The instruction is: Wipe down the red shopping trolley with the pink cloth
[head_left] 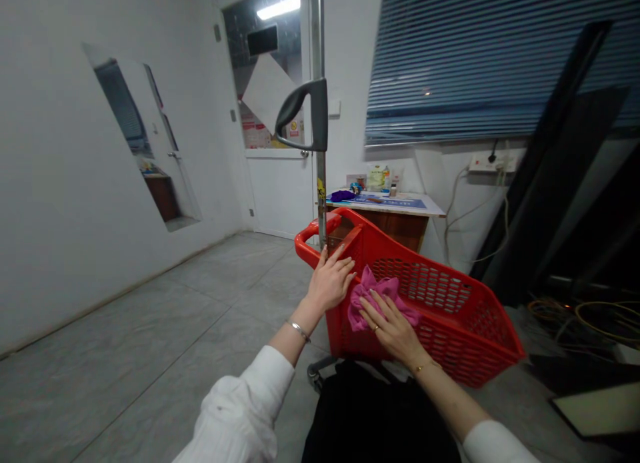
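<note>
A red plastic shopping cart (453, 316) with pierced side walls stands right in front of me. My left hand (331, 276) rests on the cart's edge close to its handle, palm down, with the fingers stretched out and apart. On the near top edge of the basket lies a crumpled pink cloth (367, 286). My right hand (395, 328) presses this cloth against the cart, its fingers laid over the fabric. Part of the cloth is hidden beneath that hand.
A metal pole (320, 183) with a grey grip (313, 116) rises by the cart handle (307, 240). Behind it, a small table (433, 206) holds a purple cloth (343, 196) and bottles. Dark panels (560, 170) lean at the right, above coiled cables (607, 320). A door (283, 190) stands at the back.
</note>
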The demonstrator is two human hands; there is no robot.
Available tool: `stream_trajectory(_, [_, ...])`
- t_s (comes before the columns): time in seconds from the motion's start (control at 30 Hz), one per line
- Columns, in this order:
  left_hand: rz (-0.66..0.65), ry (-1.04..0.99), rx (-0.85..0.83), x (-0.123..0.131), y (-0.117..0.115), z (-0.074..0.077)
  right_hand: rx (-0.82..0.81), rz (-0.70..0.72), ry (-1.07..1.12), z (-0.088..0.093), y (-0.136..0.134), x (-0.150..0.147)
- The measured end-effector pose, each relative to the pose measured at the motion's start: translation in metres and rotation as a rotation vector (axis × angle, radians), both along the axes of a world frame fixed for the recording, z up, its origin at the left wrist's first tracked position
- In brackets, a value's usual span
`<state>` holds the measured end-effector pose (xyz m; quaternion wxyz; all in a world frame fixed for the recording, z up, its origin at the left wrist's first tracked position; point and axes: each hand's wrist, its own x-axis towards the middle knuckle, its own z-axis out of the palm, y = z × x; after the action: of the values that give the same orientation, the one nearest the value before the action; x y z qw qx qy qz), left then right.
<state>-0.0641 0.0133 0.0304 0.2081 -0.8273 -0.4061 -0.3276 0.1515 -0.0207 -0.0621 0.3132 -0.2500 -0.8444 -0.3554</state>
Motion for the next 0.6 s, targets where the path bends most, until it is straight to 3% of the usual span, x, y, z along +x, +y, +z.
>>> stream_trajectory(0.13, [-0.006,0.002,0.002,-0.003,0.004,0.002,-0.042,0.013,-0.068,0.024,0.005,0.002])
stream_trajectory(0.23, [-0.007,0.013,-0.007,-0.004,0.005,0.003,-0.057,-0.037,-0.034,0.029,0.007,0.003])
stream_trajectory(0.47, [-0.019,0.019,-0.011,-0.001,0.004,0.001,-0.059,-0.152,0.160,-0.001,0.003,0.045])
stream_trajectory(0.6, [-0.042,-0.021,-0.004,0.003,0.002,-0.003,-0.033,-0.078,0.118,-0.013,0.003,0.030])
